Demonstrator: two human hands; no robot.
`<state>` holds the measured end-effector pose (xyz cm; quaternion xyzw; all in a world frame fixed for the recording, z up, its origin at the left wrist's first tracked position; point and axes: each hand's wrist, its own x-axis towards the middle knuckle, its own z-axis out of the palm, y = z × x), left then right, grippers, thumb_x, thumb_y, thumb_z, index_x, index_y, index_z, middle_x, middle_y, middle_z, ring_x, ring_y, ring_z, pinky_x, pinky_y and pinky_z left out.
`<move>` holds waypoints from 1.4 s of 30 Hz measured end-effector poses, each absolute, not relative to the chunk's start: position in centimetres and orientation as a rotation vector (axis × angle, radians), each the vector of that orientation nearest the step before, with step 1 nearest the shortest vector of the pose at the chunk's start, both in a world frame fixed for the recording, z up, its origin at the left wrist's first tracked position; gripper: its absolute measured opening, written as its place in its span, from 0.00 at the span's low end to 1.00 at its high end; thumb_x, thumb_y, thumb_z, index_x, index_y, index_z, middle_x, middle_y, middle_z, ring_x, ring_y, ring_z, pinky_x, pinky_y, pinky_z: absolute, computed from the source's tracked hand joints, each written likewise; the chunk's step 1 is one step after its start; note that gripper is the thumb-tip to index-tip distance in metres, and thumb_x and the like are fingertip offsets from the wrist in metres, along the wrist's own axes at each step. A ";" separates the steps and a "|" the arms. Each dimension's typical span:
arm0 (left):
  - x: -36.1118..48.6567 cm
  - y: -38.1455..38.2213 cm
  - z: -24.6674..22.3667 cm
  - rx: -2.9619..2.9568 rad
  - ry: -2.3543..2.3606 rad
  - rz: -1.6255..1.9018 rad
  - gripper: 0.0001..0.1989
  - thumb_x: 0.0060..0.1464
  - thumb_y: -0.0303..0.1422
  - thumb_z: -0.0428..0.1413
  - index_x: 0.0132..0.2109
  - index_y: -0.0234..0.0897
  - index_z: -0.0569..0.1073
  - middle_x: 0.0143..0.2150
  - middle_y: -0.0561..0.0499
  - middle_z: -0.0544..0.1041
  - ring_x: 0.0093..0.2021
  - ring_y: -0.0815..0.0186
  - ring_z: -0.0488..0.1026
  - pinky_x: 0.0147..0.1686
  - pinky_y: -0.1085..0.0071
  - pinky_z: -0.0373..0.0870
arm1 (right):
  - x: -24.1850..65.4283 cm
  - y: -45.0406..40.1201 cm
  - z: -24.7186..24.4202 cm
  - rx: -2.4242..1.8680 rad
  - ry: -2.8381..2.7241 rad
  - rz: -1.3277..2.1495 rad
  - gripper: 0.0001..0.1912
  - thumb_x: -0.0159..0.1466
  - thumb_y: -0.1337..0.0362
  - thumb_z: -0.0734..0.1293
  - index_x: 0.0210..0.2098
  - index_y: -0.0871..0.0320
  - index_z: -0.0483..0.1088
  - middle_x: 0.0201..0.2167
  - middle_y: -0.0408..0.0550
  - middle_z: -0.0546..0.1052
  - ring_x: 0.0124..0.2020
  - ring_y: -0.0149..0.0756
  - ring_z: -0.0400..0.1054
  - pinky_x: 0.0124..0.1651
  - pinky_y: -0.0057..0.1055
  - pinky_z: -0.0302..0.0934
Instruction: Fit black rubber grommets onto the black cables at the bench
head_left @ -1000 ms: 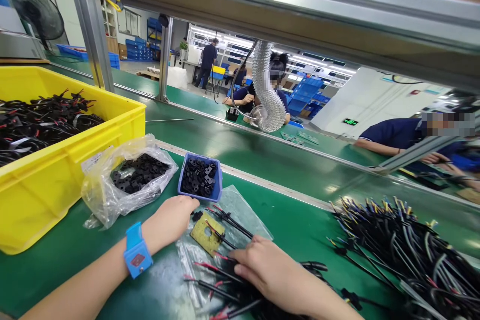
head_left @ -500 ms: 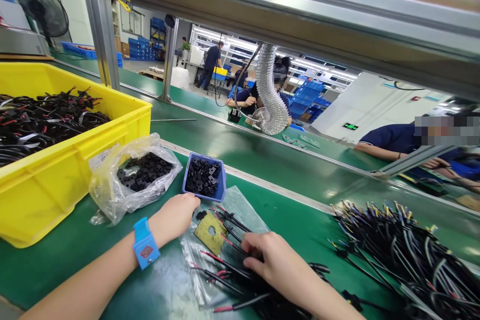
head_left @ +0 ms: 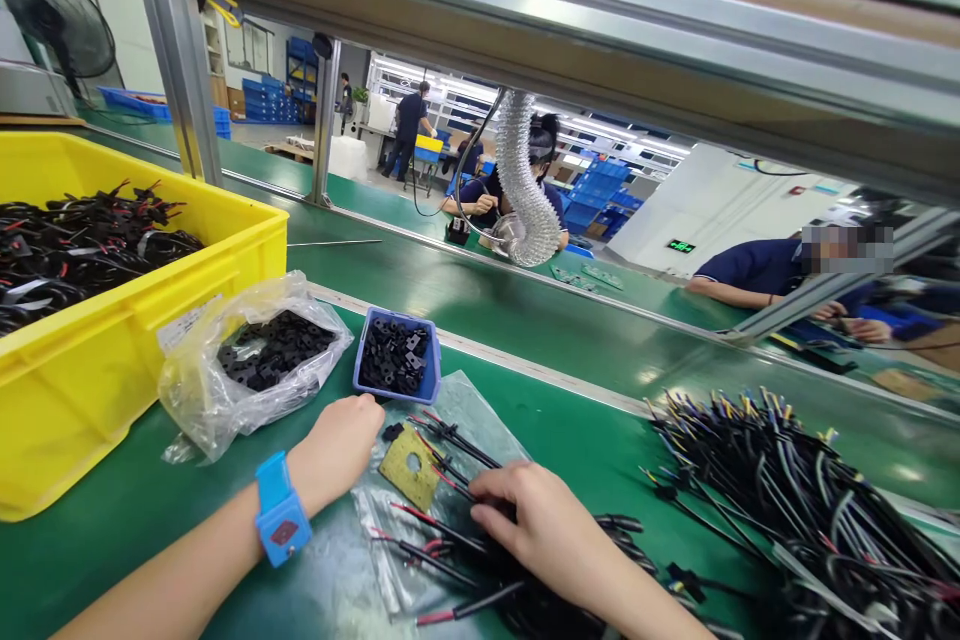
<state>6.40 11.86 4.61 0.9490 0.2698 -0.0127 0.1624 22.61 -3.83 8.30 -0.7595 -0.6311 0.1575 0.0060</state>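
My left hand, with a blue wrist strap, is closed just in front of a small blue bin of black clips; its fingertips are hidden. My right hand pinches a black cable with a red wire end, over a bundle of black cables. Between the hands a yellow sponge with a round hole lies on a clear plastic bag. A small black piece sits at the sponge's upper left corner.
A yellow crate of cables stands left, beside an open clear bag of black clips. A large cable pile lies right. Metal frame posts and a ribbed hose rise behind. People sit across the bench.
The whole view has shifted slightly, so most things appear a little farther left. Both hands keep nearly the same places relative to the bin and cables.
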 end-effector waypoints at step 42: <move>7.7 10.8 3.4 2.152 0.420 0.266 0.10 0.44 0.23 0.50 0.34 0.36 0.72 0.34 0.51 0.70 0.35 0.64 0.67 0.36 0.70 0.61 | 21.6 -4.4 7.6 -2.483 -1.833 0.211 0.04 0.57 0.70 0.64 0.28 0.56 0.70 0.26 0.42 0.75 0.31 0.35 0.67 0.32 0.26 0.50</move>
